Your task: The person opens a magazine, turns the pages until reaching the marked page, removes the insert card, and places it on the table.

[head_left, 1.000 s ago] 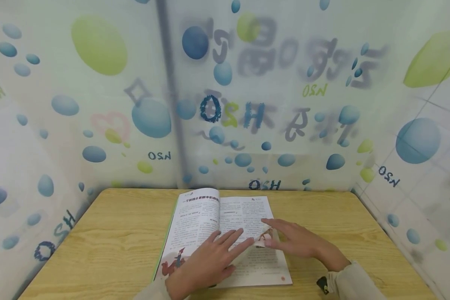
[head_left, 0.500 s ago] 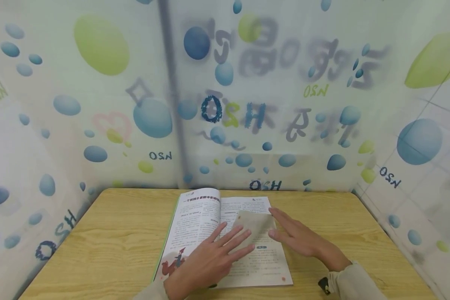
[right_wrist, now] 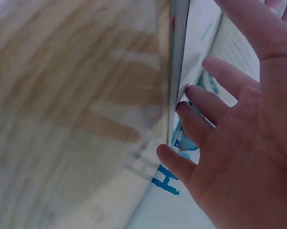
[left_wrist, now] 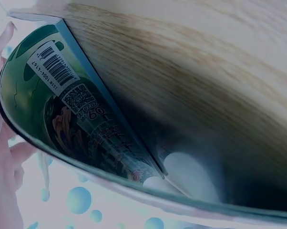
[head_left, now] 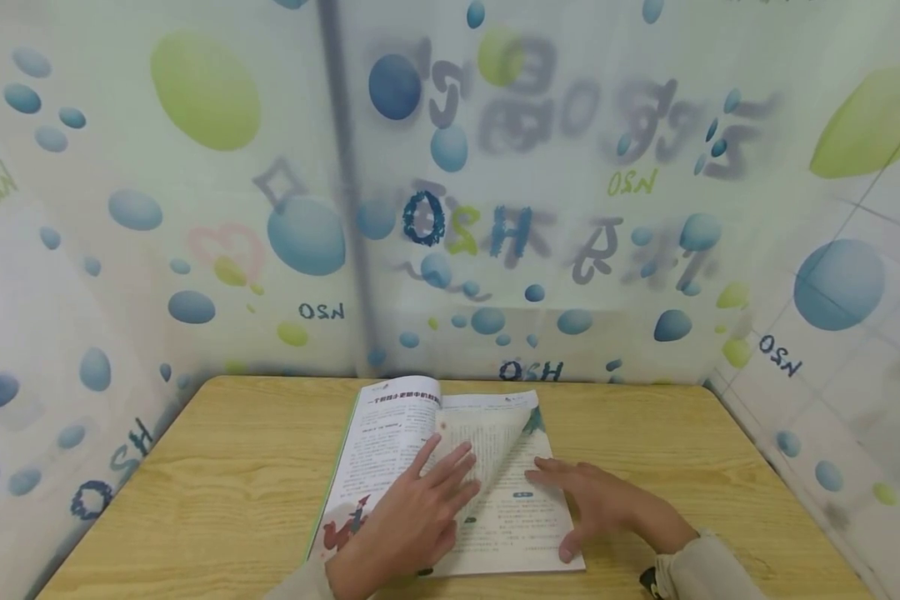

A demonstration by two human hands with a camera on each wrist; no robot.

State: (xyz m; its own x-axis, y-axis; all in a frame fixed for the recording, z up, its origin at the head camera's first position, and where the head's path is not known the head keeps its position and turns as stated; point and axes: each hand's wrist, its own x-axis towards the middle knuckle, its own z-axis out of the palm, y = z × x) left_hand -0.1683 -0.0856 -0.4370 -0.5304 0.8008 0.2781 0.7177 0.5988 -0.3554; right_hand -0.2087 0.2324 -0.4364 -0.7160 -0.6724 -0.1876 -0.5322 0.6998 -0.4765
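An open magazine [head_left: 378,450] lies on the table, printed text on both pages. One leaf [head_left: 487,437] of its right half is lifted and folds diagonally toward the left, baring the page [head_left: 525,525] beneath. On the lifted leaf rests my left hand [head_left: 416,521], fingers extended and slightly spread. My right hand [head_left: 607,504] is at the magazine's right edge, thumb near the lower corner and fingers over the page; in the right wrist view its spread fingers [right_wrist: 200,129] meet the page edges. The left wrist view catches the curved back cover [left_wrist: 62,95] with a barcode.
A pale wooden table [head_left: 240,467] surrounds the magazine. Behind it and at both sides hang curtains [head_left: 450,275] printed with blue and green drops. A dark object [head_left: 650,581] shows at the right sleeve cuff.
The leaf has swung further left and folded over under my left hand. My right hand has lowered toward the right page's lower edge, its thumb and fingers spreading wider.
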